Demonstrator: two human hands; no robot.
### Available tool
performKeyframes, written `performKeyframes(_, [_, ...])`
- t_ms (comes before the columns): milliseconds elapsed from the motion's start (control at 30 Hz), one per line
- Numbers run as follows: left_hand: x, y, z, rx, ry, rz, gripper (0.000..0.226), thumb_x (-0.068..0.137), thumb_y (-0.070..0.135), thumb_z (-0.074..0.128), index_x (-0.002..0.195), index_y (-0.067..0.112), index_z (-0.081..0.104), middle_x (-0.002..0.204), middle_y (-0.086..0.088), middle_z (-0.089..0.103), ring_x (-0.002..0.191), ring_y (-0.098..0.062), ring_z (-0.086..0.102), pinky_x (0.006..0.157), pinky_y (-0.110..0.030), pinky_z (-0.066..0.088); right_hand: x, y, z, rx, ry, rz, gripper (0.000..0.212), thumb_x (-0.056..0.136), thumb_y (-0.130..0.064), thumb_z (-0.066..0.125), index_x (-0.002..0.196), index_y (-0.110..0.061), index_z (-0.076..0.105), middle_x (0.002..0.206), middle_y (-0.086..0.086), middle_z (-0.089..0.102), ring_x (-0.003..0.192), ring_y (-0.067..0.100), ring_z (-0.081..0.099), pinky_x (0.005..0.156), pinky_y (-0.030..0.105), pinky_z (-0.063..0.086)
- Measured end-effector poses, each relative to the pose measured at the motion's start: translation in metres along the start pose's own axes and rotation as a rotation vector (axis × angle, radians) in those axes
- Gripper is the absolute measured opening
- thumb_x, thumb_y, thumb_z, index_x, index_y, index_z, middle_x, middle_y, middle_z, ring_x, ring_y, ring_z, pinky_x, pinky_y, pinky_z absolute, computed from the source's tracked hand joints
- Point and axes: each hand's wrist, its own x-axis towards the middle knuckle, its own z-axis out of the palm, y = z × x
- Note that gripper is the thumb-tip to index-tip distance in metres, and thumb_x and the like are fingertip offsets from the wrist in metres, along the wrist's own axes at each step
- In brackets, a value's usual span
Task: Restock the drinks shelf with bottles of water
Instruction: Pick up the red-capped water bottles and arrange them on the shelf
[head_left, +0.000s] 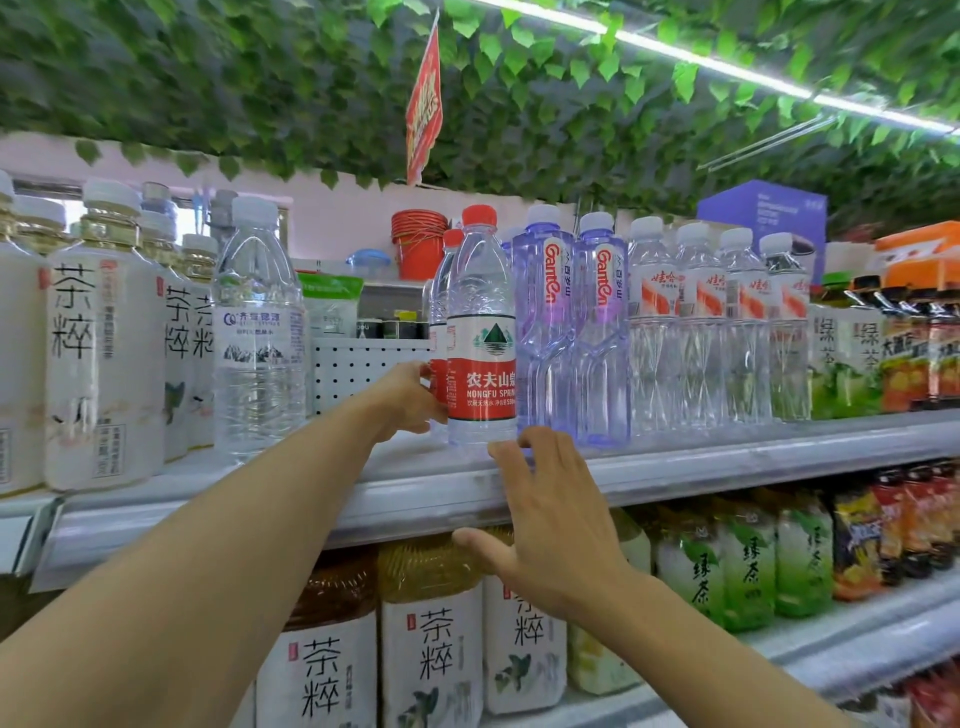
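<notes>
Centre of frame, top shelf (675, 467): red-capped water bottle (481, 332) stands upright at the front edge.
Handling: full, fairly heavy, thin plastic that yields; best held at the labelled waist.
Left hand (410, 397): grip curled round a bottle behind.
Right hand (545, 514): open, just below.
Obstacles: purple bottles (571, 332) touching on the right; clear bottle (258, 332) well apart on the left.
</notes>
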Motion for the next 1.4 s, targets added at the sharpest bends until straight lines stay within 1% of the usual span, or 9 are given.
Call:
performKeyframes(133, [-0.002, 0.001, 0.000, -0.001, 0.001, -0.017, 0.064, 0.079, -0.008, 0.066, 0.136, 0.010, 0.042, 0.112, -0.010, 0.061, 0.104, -0.025, 0.058, 0.081, -0.033, 0.048, 0.000, 0.000, -0.002, 0.003, -0.007, -0.009, 0.065, 0.080, -0.067, 0.050, 0.126, -0.026, 0.031, 0.127, 0.001, 0.028, 0.118, 0.020, 0.027, 0.104, 0.033, 0.029])
performKeyframes(400, [-0.004, 0.002, 0.001, -0.002, -0.002, -0.030, 0.065, 0.081, -0.007, 0.064, 0.138, 0.011, 0.039, 0.104, -0.008, 0.061, 0.098, -0.023, 0.057, 0.084, -0.033, 0.048, -0.001, 0.000, -0.001, 0.008, 0.005, -0.006, 0.065, 0.080, -0.067, 0.050, 0.127, -0.026, 0.031, 0.126, 0.002, 0.028, 0.118, 0.020, 0.028, 0.105, 0.034, 0.029])
performKeyframes(533, [-0.007, 0.001, -0.005, -0.019, -0.050, -0.087, 0.071, 0.080, -0.009, 0.064, 0.141, 0.012, 0.034, 0.114, -0.013, 0.062, 0.104, -0.024, 0.059, 0.089, -0.033, 0.049, -0.003, 0.001, -0.001, 0.014, 0.036, -0.019, 0.066, 0.080, -0.063, 0.054, 0.129, -0.024, 0.034, 0.129, 0.005, 0.033, 0.120, 0.024, 0.033, 0.105, 0.037, 0.030])
performKeyframes(633, [-0.015, 0.002, -0.010, 0.068, -0.050, -0.125, 0.071, 0.081, -0.004, 0.066, 0.141, 0.015, 0.033, 0.127, -0.012, 0.057, 0.115, -0.027, 0.055, 0.091, -0.035, 0.049, -0.005, 0.001, -0.003, 0.012, -0.033, -0.015, 0.071, 0.084, -0.060, 0.053, 0.138, -0.025, 0.022, 0.141, 0.005, 0.022, 0.132, 0.025, 0.022, 0.112, 0.037, 0.020])
performKeyframes(767, [-0.038, 0.007, -0.017, 0.117, 0.078, -0.101, 0.066, 0.083, 0.001, 0.067, 0.140, 0.012, 0.035, 0.137, -0.015, 0.046, 0.122, -0.034, 0.047, 0.099, -0.042, 0.042, -0.010, -0.001, -0.006, 0.040, -0.092, 0.016, 0.079, 0.085, -0.057, 0.054, 0.145, -0.027, 0.011, 0.149, 0.003, 0.008, 0.140, 0.023, 0.008, 0.117, 0.037, 0.011])
performKeyframes(900, [-0.072, 0.012, -0.022, 0.035, 0.207, 0.041, 0.056, 0.081, 0.004, 0.070, 0.131, 0.012, 0.044, 0.123, -0.011, 0.058, 0.108, -0.025, 0.056, 0.088, -0.035, 0.044, -0.020, -0.004, -0.006, 0.091, -0.084, 0.071, 0.085, 0.084, -0.055, 0.058, 0.147, -0.028, 0.008, 0.153, 0.001, 0.000, 0.143, 0.023, 0.002, 0.118, 0.039, 0.013])
performKeyframes(1067, [-0.125, 0.012, -0.005, -0.101, 0.295, 0.225, 0.033, 0.080, 0.009, 0.071, 0.108, 0.019, 0.056, 0.098, -0.001, 0.069, 0.090, -0.015, 0.064, 0.077, -0.033, 0.051, -0.049, -0.008, -0.004, 0.138, -0.027, 0.111, 0.081, 0.085, -0.047, 0.061, 0.146, -0.024, 0.014, 0.149, 0.002, 0.009, 0.139, 0.021, 0.006, 0.117, 0.037, 0.015])
performKeyframes(1200, [-0.166, -0.008, 0.032, -0.183, 0.168, 0.240, 0.025, 0.082, 0.011, 0.069, 0.101, 0.023, 0.057, 0.092, 0.003, 0.070, 0.082, -0.011, 0.066, 0.072, -0.027, 0.052, -0.086, -0.010, 0.005, 0.138, -0.056, 0.166, 0.084, 0.084, -0.045, 0.063, 0.148, -0.022, 0.013, 0.149, 0.000, 0.011, 0.138, 0.017, 0.005, 0.115, 0.033, 0.013])
performKeyframes(1400, [-0.203, -0.069, 0.112, -0.142, -0.097, 0.157, 0.025, 0.083, 0.011, 0.068, 0.106, 0.018, 0.059, 0.095, 0.003, 0.067, 0.089, -0.013, 0.063, 0.073, -0.022, 0.052, -0.158, 0.005, 0.023, 0.116, -0.220, 0.304, 0.081, 0.084, -0.043, 0.063, 0.147, -0.019, 0.018, 0.150, 0.005, 0.012, 0.139, 0.023, 0.008, 0.114, 0.038, 0.021])
